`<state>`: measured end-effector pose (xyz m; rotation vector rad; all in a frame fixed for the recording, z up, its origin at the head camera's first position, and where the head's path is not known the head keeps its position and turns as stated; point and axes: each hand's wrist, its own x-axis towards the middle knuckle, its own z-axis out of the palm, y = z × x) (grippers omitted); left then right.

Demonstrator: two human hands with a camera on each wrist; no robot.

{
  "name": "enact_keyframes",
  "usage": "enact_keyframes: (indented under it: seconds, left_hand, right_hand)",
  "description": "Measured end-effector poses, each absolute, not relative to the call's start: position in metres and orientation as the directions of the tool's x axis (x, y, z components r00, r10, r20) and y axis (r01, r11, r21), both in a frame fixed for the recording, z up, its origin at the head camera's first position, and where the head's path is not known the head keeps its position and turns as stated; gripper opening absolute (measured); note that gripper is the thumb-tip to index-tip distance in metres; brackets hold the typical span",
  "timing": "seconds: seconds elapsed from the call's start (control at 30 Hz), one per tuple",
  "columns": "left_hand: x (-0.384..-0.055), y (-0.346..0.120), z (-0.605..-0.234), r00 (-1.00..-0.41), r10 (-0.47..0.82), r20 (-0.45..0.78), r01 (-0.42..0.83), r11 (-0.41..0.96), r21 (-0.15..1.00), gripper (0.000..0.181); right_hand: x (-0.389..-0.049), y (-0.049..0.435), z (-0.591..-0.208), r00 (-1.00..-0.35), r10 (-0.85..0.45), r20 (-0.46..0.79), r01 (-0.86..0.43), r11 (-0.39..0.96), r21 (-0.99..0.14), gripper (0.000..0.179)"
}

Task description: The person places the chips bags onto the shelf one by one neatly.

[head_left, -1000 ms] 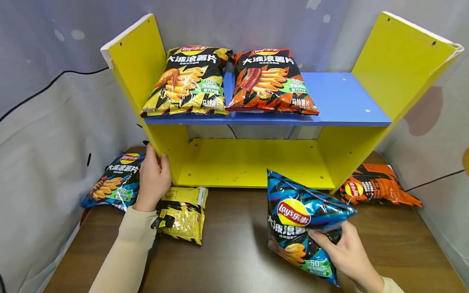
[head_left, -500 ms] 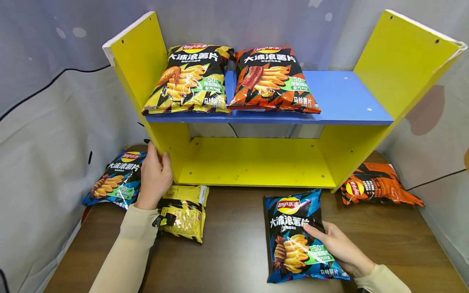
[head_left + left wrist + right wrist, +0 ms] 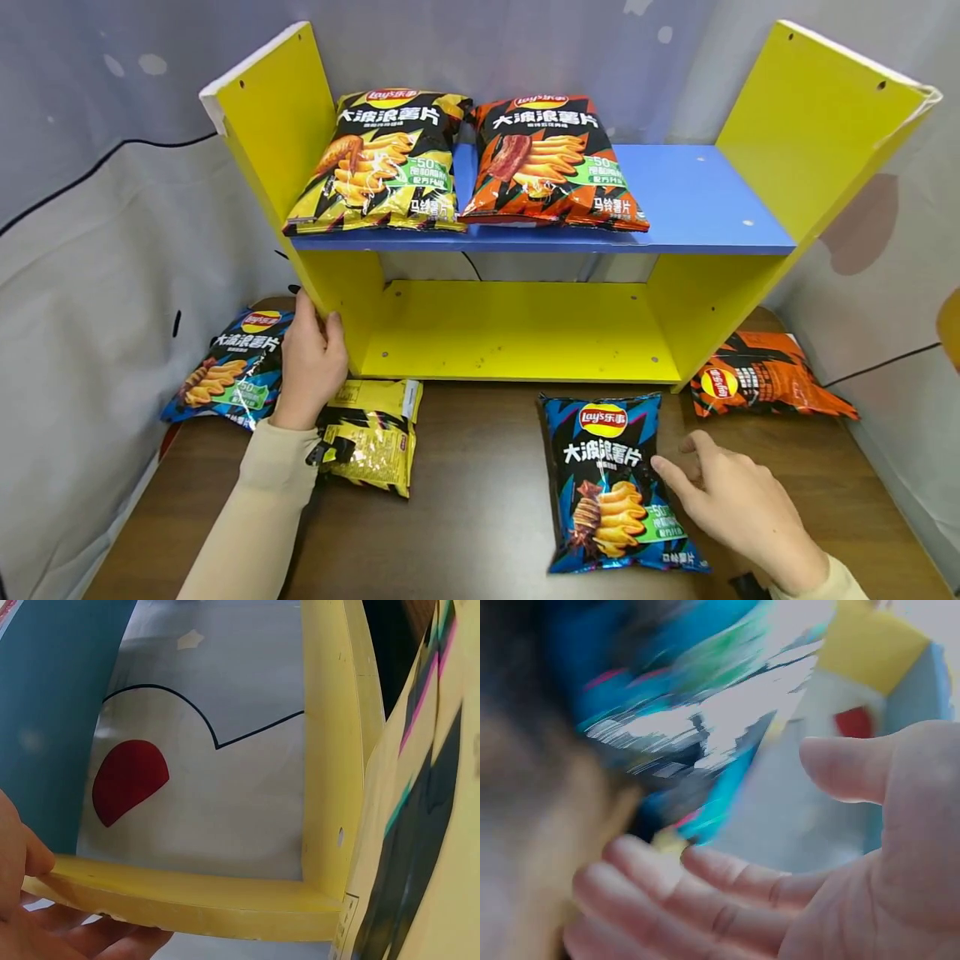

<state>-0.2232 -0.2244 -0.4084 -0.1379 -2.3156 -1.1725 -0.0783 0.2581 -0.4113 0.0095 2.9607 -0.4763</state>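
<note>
A blue-and-black bag of potato chips (image 3: 611, 492) lies front side up on the wooden table, below the yellow and blue shelf (image 3: 517, 333). Just to its right hovers my right hand (image 3: 753, 512), thumb tip at the bag's edge, fingers relaxed and holding nothing. The right wrist view shows the palm (image 3: 847, 907) and spread thumb, with the bag (image 3: 667, 705) blurred beyond. My left hand (image 3: 311, 367) grips the shelf's left side panel. In the left wrist view its thumb lies on the inner face and the fingers reach round behind the panel (image 3: 195, 907).
A yellow chip bag (image 3: 386, 167) and an orange one (image 3: 551, 167) rest side by side on the blue board (image 3: 697, 200). On the table are a second blue bag (image 3: 232, 367) at left, a yellow bag (image 3: 375, 433) by my left forearm, and an orange bag (image 3: 776, 375) at right.
The blue chip bag, tilted in my right hand a second ago, is now flat on the table. My right hand has let go and moved off to the right. The left hand stays put.
</note>
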Motion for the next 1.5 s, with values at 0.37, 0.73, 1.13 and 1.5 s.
enact_keyframes:
  seconds: [0.37, 0.73, 1.13, 1.5]
  left_hand:
    - [-0.223, -0.226, -0.408, -0.855, -0.142, 0.499, 0.317, 0.619, 0.719, 0.039]
    - [-0.223, -0.227, -0.407, -0.853, -0.148, 0.5, 0.314, 0.619, 0.72, 0.038]
    - [-0.223, -0.225, -0.409, -0.857, -0.136, 0.496, 0.315, 0.624, 0.715, 0.038]
    - [-0.222, -0.224, -0.408, -0.853, -0.14, 0.503, 0.317, 0.626, 0.713, 0.038]
  right_hand:
    - [-0.056, 0.19, -0.427, -1.0, -0.019, -0.004, -0.017, 0.98, -0.2, 0.107]
    - [-0.065, 0.189, -0.448, -0.997, 0.02, -0.076, 0.037, 0.973, -0.229, 0.114]
    - [-0.069, 0.198, -0.451, -0.992, 0.04, -0.118, 0.074, 0.951, -0.299, 0.112]
    - [-0.065, 0.199, -0.451, -0.998, 0.033, 0.06, 0.009, 0.933, -0.359, 0.092]
